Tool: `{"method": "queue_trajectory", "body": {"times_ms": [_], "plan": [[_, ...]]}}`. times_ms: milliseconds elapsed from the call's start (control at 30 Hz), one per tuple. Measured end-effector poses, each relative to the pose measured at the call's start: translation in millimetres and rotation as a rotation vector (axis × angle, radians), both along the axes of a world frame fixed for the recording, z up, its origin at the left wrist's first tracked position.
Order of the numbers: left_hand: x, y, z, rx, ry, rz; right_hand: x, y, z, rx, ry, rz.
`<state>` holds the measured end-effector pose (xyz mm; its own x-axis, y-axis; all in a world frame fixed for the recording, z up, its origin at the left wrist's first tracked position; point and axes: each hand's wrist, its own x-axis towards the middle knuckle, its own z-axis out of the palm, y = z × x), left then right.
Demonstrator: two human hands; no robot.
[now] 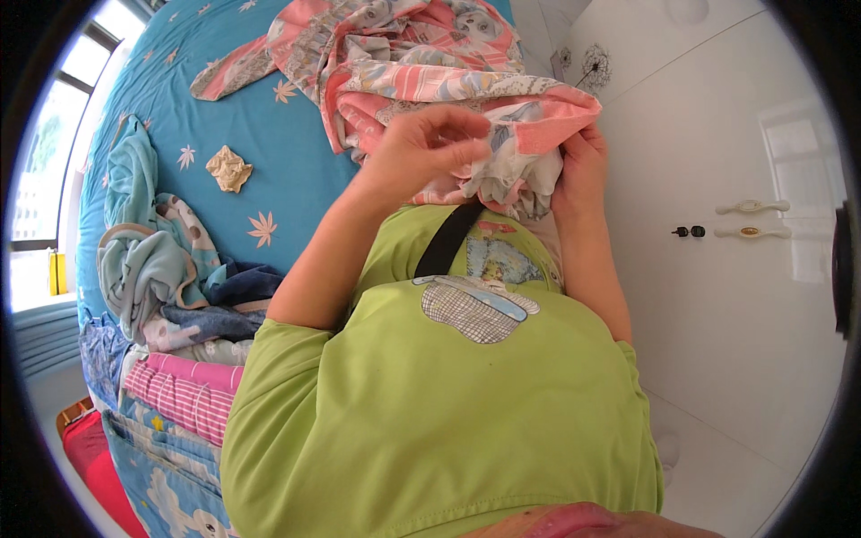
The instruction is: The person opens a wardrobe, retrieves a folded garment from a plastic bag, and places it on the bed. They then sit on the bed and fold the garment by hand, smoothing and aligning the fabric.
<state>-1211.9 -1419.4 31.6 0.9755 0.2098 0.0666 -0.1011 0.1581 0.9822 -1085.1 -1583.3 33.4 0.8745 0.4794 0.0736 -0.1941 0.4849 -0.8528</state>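
Note:
A pink, white and grey patterned cloth garment [430,84] lies bunched at the edge of the bed and hangs in front of my body. My right hand [584,158] grips its pink edge and the gathered light fabric below, at the garment's right end. My left hand [440,144] is raised over the middle of the cloth, thumb and fingers curled towards each other; whether a thin bit of fabric or thread is between them cannot be told. A sleeve-like part [232,70] of the garment stretches left over the bed.
Teal bed sheet [303,175] with leaf prints holds a crumpled beige cloth [229,169]. At the left lie light-blue and navy fleece fabrics [151,269], above folded pink striped textiles [185,397]. White cabinet doors with handles [752,232] stand close on the right; a window is at far left.

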Motion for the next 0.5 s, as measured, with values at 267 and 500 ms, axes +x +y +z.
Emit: {"method": "queue_trajectory", "body": {"times_ms": [267, 500], "plan": [[6.1, -25.0, -1.9, 0.148, -0.151, 0.062, -0.7, -1.0, -6.0, -0.002, 0.014, 0.03], [5.8, -23.5, -8.5, 0.068, -0.122, 0.075, -9.7, 5.2, 0.2, -0.076, -0.061, -0.057]]}}
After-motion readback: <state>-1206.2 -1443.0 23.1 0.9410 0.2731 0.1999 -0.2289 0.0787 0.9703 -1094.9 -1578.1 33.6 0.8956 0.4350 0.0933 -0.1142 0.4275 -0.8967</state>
